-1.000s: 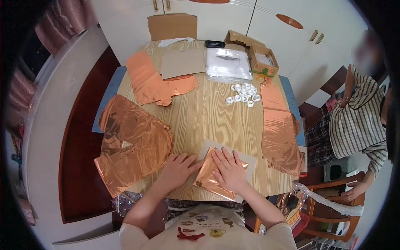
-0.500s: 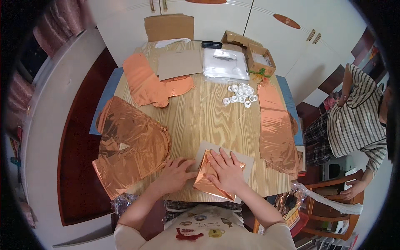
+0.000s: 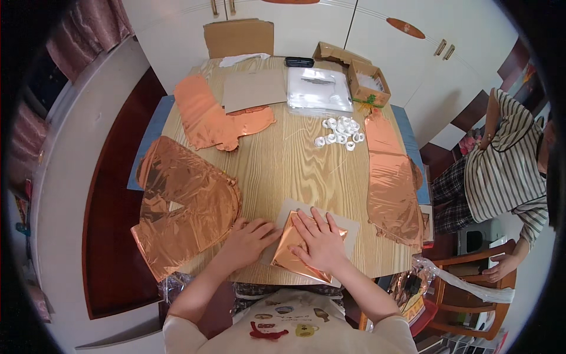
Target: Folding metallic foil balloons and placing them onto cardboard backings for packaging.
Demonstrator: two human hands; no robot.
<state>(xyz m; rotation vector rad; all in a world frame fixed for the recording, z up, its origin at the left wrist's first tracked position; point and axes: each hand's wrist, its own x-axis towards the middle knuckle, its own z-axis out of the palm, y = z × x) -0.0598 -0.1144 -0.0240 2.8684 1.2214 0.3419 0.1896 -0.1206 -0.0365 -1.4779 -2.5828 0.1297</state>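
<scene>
My right hand (image 3: 321,241) lies flat with fingers spread on a folded copper-coloured foil balloon (image 3: 289,251). That shiny packet rests on a grey-brown cardboard sheet (image 3: 351,227) at the table's near edge. Just left of it, my left hand (image 3: 250,241) is palm down, its fingers stretched toward the cardboard's left edge and holding nothing. Close to the left hand spreads a pile of flat copper foil balloons (image 3: 188,206). Other flat foil balloons lie at the far left (image 3: 200,112) and along the table's right side (image 3: 389,183).
White rolled rings (image 3: 342,131) cluster right of the table's middle. Behind them sit a stack of clear plastic bags (image 3: 319,91), a cardboard sheet (image 3: 259,91), a black case (image 3: 299,62) and an open box (image 3: 369,85). A person in a striped top (image 3: 501,165) stands right, beside a wooden chair (image 3: 471,295).
My left hand has shifted slightly away from me, its fingertips leaving the lower left edge of the folded foil. The right hand stays pressed in place.
</scene>
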